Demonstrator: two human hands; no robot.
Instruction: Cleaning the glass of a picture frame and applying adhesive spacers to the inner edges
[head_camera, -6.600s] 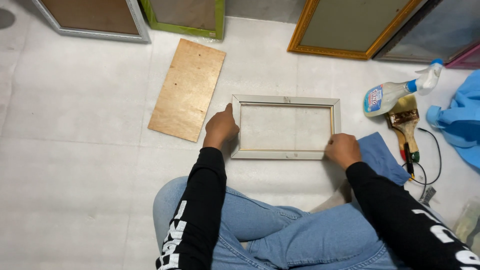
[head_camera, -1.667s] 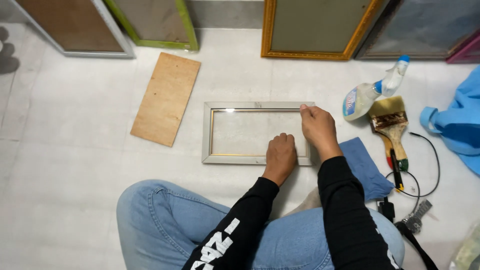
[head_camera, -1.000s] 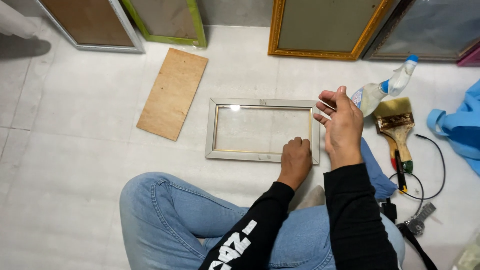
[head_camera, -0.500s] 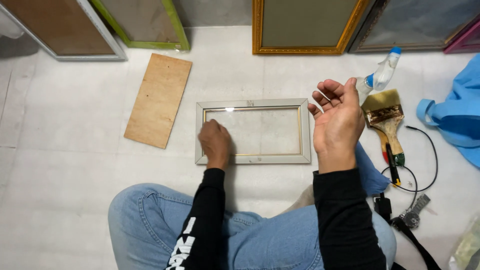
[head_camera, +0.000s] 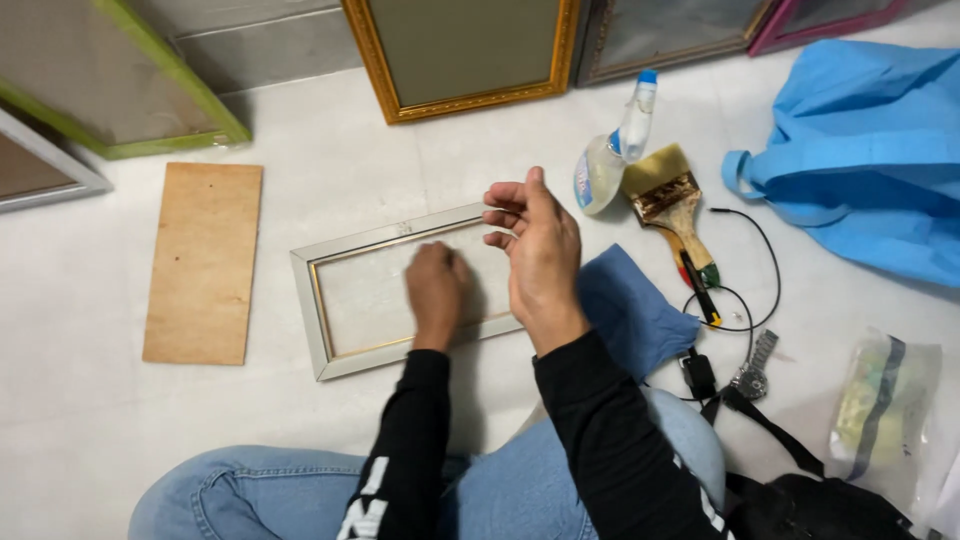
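While the left hand (head_camera: 437, 285) now rests flat on the glass inside the frame (head_camera: 322, 320), the right hand (head_camera: 540, 255) has lifted clear, fingers loosely open, holding nothing.

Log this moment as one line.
left hand: resting inside picture frame | right hand: raised, empty, open | frame: flat on floor

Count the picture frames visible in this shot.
6: a silver frame flat on the floor under the left hand; green frame, white frame, gold frame, dark frame and pink frame stand along the top, cropped.
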